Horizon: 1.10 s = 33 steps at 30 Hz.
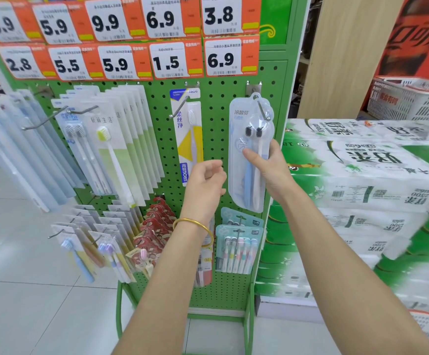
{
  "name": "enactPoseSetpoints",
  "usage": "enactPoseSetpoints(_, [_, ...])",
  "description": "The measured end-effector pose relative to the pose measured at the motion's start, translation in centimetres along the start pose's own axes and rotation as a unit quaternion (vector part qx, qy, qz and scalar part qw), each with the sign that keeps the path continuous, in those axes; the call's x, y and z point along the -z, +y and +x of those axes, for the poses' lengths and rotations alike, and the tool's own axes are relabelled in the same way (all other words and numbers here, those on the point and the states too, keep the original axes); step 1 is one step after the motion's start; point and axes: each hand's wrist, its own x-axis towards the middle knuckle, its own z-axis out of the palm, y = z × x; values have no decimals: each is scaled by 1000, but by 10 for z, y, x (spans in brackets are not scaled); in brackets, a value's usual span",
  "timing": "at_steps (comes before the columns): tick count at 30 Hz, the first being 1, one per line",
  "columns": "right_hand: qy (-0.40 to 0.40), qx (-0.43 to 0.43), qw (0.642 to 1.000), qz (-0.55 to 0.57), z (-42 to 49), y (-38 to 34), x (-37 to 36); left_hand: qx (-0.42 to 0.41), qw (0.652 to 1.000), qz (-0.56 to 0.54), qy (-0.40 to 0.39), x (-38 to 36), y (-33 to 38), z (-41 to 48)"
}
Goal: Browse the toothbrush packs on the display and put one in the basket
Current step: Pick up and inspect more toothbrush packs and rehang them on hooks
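A green pegboard display (213, 139) carries hanging toothbrush packs. My right hand (269, 167) pinches a clear twin toothbrush pack (250, 124) with a blue and a white brush; the pack's top still hangs on its hook at the board's right side. My left hand (205, 185), with a gold bangle on the wrist, hovers just left of that pack with loosely curled fingers and holds nothing. A FROG single-brush pack (186, 134) hangs to the left. A white basket (403, 101) stands at the far right, behind the stacked goods.
Rows of other toothbrush packs (111, 155) hang at the left and lower down, including a multi-brush pack (239, 247). Orange price tags (121, 37) line the top. Stacked green-and-white tissue packs (362, 190) fill the right side. Pale floor tiles (29, 290) lie at the left.
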Motion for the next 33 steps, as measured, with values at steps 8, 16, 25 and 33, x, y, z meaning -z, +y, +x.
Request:
enactPoseSetpoints(8, [-11,32,999,12,-29,-11,5,-24,999,-19,39,-1,5,-8])
enactPoseSetpoints(16, [-18,56,998,9,-56,-22,8,-53,997,-36,40,-8,6,-16])
enactPoseSetpoints(25, [-39,93,995,-24,-78,-27,13,17,995,-100,7,-22,3,-11])
enactPoseSetpoints(33, [-45,135,988,-64,-90,-24,12,59,971,-232,3,-27,6,-19])
